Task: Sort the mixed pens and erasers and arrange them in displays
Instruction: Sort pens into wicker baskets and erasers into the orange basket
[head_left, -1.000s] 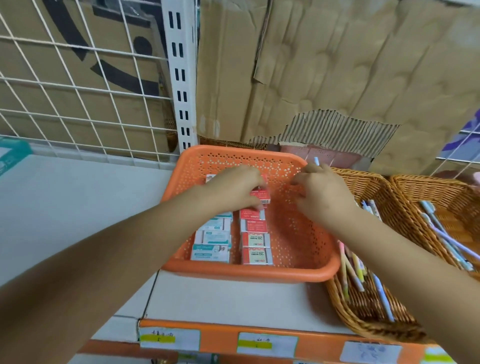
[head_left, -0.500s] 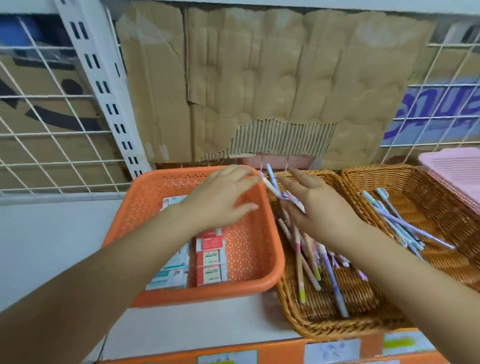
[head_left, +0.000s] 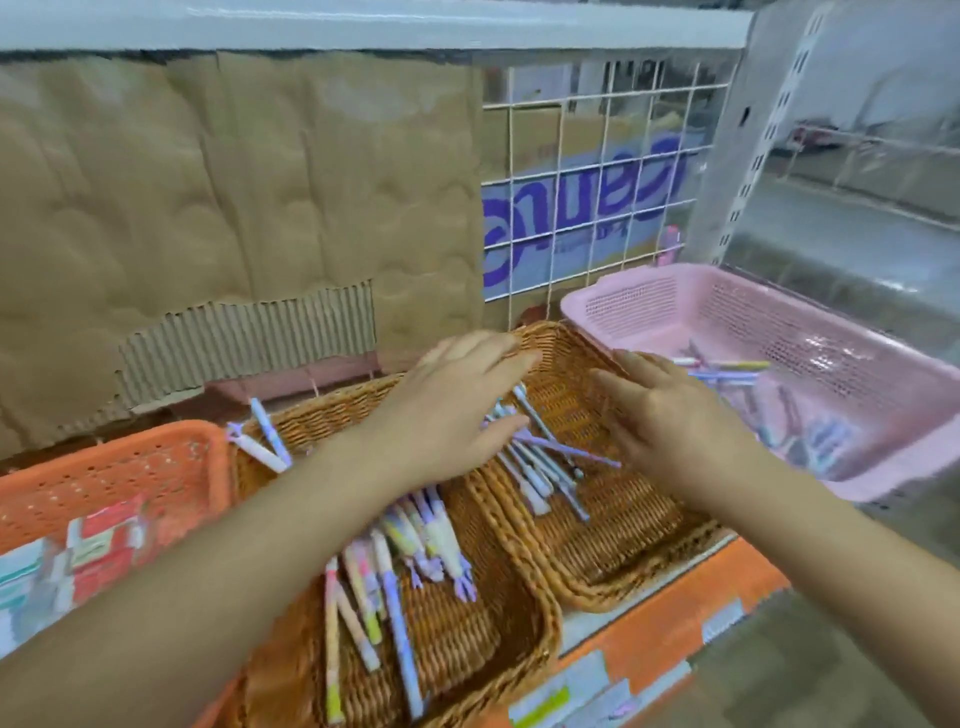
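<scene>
Head view: left hand (head_left: 457, 405) hovers flat over the right wicker basket (head_left: 623, 525), fingers straight, holding nothing. The pens (head_left: 535, 465) lie just beneath its thumb. Right hand (head_left: 670, 415) is beside the pile, fingers straight, empty. Erasers (head_left: 104, 540) sit in the orange basket (head_left: 130, 441).

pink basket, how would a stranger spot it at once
Four baskets stand in a row on the shelf. The pink basket is the far right one, by the wire grid, beside a wicker basket. It alone is pale pink plastic; the orange basket sits far left.
</scene>
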